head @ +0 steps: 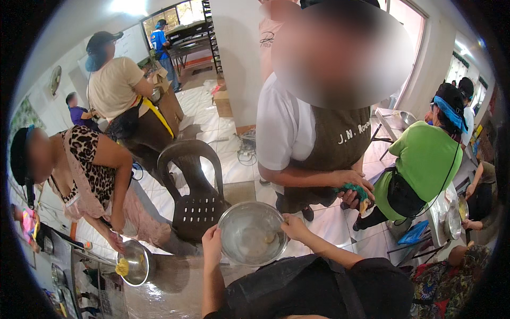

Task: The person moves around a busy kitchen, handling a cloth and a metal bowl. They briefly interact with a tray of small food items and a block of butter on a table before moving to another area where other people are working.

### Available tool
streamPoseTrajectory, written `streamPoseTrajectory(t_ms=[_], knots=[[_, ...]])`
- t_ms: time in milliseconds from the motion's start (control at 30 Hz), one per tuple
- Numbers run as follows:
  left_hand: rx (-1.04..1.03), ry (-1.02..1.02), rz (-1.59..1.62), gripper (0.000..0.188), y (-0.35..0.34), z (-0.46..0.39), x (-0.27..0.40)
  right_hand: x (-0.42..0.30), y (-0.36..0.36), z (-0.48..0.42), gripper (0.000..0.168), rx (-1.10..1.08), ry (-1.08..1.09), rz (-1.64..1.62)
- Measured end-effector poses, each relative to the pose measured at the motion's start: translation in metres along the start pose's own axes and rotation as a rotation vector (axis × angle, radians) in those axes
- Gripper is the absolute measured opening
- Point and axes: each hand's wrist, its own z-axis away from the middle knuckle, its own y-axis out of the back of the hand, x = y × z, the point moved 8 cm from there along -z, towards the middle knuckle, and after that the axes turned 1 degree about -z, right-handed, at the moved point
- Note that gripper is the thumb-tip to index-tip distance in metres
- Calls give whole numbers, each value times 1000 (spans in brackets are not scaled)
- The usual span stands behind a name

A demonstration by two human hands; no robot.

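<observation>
A round stainless steel mixing bowl (250, 229) is held up in front of my body, tilted so that I look into it. My left hand (212, 244) grips its left rim with the thumb on top. At the right rim my right hand (295, 229) has hold of the bowl. A small pale lump or smear (270, 238) lies inside, near the right wall; what it is I cannot tell. Beneath and to the left of the bowl runs a table (179, 295) with a shiny, plastic-wrapped top.
At left a person (97, 171) tips a metal bowl (135, 263) with yellow dough (122, 267) at its rim. A brown plastic chair (195, 191) stands beyond the table. Close ahead, an aproned person (303, 147) holds a green cloth (356, 191). Another person (424, 159) in green works at right.
</observation>
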Motion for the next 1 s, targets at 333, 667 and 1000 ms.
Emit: streamPoseTrajectory(t_ms=[333, 667, 1000], knots=[[38, 43, 38, 26, 1, -1, -12, 0, 1, -10, 33, -95, -81, -61], [-56, 20, 44, 27, -20, -5, -20, -11, 30, 2, 32, -28, -25, -50], [-97, -16, -14, 27, -36, -6, 0, -15, 40, 15, 24, -34, -70, -112]])
